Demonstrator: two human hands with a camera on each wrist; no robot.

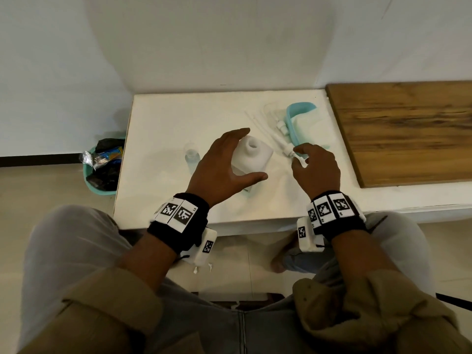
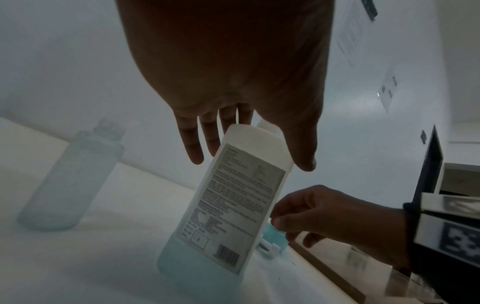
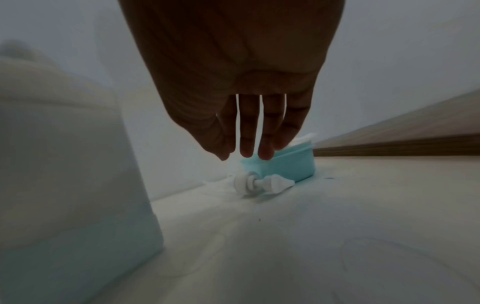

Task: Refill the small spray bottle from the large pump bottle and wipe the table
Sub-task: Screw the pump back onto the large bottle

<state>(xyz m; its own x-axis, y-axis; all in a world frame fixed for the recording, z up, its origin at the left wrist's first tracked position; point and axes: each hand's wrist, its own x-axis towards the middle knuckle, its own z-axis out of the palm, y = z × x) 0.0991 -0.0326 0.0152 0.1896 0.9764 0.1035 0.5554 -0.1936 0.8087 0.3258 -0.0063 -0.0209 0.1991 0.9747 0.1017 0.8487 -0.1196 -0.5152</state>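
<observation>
The large white bottle [image 1: 258, 159] stands upright mid-table with its neck open; blue liquid fills its lower part [image 2: 197, 273]. My left hand [image 1: 249, 155] is spread wide around its top, fingers behind and thumb in front, not clasping it. The pump head [image 1: 287, 150] with its long tube lies flat on the table to the right. My right hand [image 1: 297, 157] hovers just above the pump head [image 3: 262, 184], fingers hanging loose and holding nothing. The small clear spray bottle [image 1: 192, 157] stands uncapped left of the large bottle. Its white spray cap [image 1: 281, 126] lies by the teal box.
A teal box [image 1: 290, 118] holding a white cloth sits at the back right of the white table [image 1: 163, 118]. A wooden board [image 1: 398, 131] lies on the right. A teal bin [image 1: 88, 175] of rubbish stands on the floor to the left.
</observation>
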